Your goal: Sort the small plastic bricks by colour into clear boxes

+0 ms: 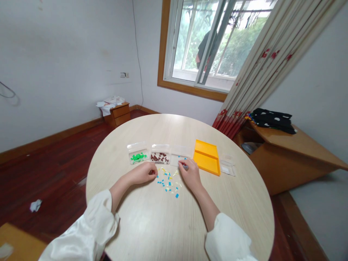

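A crumpled white paper (36, 206) lies on the dark red floor (58, 159) at far left; beyond it, a small wooden cabinet (121, 115) carries a heap of papers (110, 104). A round pale table (152, 232) fills the middle. Leftmost in its row of containers sits a clear box (129, 160) with a cluster of green pieces (138, 157) inside. The left hand (144, 173) is just in front of that box, its arm coming out of a loose white sleeve; thumb and forefinger curl towards each other near a blue piece at the edge of the loose ones, and I cannot tell whether they grip anything. Next stands a second clear box (160, 147), dark brown pieces (160, 158) spread inside it. In front, between the two hands, loose pieces (169, 183) in blue, yellow and pale cream lie scattered on the tabletop. A third clear box (174, 160) follows, with a few blue pieces in it. The right hand (190, 174) is at its right part, well apart from the left hand, thumb and fingers bent towards each other; whether something is between them I cannot tell. Just right of that hand lies a yellow case (206, 165), opened out, and beside it a smaller clear box (227, 169). Behind the table are a window (187, 43), a person (202, 49) in dark clothing visible through it, and a pale curtain (280, 40) with red patterns. Farthest right, a black cloth (272, 120) with white spots rests on a wooden desk (310, 156)
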`<state>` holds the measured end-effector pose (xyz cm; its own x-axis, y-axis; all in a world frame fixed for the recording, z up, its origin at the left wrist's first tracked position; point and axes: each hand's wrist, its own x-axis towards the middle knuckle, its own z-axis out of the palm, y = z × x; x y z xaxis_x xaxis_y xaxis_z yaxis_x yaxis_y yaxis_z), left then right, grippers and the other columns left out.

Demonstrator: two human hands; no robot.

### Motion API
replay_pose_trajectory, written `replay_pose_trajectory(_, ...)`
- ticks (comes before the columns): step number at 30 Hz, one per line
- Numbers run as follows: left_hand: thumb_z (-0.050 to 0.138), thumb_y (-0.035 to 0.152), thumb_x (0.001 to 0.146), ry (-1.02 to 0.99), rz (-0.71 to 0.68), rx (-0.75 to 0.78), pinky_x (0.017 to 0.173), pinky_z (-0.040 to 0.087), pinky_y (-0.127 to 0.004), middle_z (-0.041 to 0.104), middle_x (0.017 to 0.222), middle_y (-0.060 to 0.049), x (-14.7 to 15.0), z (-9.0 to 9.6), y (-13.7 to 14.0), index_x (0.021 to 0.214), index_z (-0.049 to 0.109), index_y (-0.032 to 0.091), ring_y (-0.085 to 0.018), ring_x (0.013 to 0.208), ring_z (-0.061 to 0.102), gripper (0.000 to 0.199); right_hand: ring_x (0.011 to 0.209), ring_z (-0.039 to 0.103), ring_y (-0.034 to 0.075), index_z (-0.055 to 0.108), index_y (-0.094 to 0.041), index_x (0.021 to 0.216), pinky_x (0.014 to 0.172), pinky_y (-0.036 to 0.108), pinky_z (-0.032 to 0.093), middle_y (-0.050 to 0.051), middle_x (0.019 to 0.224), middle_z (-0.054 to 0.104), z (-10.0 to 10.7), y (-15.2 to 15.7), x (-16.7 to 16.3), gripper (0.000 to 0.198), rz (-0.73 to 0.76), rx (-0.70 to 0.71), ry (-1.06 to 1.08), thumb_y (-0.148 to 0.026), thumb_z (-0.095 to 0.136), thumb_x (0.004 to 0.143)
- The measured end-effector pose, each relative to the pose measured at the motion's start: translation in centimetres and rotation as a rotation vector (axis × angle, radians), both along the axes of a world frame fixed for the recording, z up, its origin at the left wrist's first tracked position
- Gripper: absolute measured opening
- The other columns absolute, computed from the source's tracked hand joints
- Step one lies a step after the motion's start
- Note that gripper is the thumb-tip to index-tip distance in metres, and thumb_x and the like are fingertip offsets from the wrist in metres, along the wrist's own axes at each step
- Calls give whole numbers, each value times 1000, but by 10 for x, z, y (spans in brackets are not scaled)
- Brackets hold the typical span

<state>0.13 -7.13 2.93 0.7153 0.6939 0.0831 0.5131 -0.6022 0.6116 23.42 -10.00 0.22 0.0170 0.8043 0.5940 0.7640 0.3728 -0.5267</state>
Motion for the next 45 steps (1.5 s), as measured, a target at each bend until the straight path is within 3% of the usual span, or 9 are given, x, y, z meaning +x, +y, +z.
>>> replay_pose_trajectory(7, 50, 10, 70, -23, 12, 3, 58, 37, -20, 59, 65, -1, 2, 1, -2, 69, 64, 12, -11, 59, 49, 14, 77, 57, 18, 65, -19, 78, 74, 33, 41, 4, 76, 66, 3, -12, -26, 12, 187, -68, -104, -18, 54, 83)
replay_pose_trajectory(18, 51, 16, 74, -116, 85, 86, 62, 38, -21, 60, 69, -2, 6, 4, -4, 71, 64, 13, -12, 64, 50, 14, 80, 57, 18, 66, -19, 85, 78, 34, 40, 4, 81, 68, 8, -17, -35, 6, 341, -153, -168, -21, 64, 79)
replay_pose_trajectory(24, 51, 15, 73, -104, 87, 94, 63, 38, -22, 59, 69, -2, 6, 4, -4, 70, 65, 14, -12, 65, 51, 14, 80, 57, 17, 66, -19, 84, 77, 33, 39, 4, 82, 67, 3, -15, -35, 5, 357, -161, -173, -20, 64, 80)
replay_pose_trajectory(32, 50, 10, 68, -38, 67, 24, 60, 38, -21, 61, 66, -3, 6, -1, -2, 69, 65, 12, -12, 61, 51, 16, 80, 57, 16, 65, -19, 75, 77, 33, 39, 2, 78, 66, 14, -19, -33, 7, 394, -202, -205, -12, 65, 75)
replay_pose_trajectory(45, 51, 10, 70, -62, -3, 10, 60, 39, -20, 60, 66, -2, 5, 1, -5, 73, 67, 12, -11, 62, 51, 16, 85, 56, 17, 68, -21, 78, 77, 33, 38, 2, 83, 65, 13, -20, -34, 9, 428, -238, -246, -12, 67, 74)
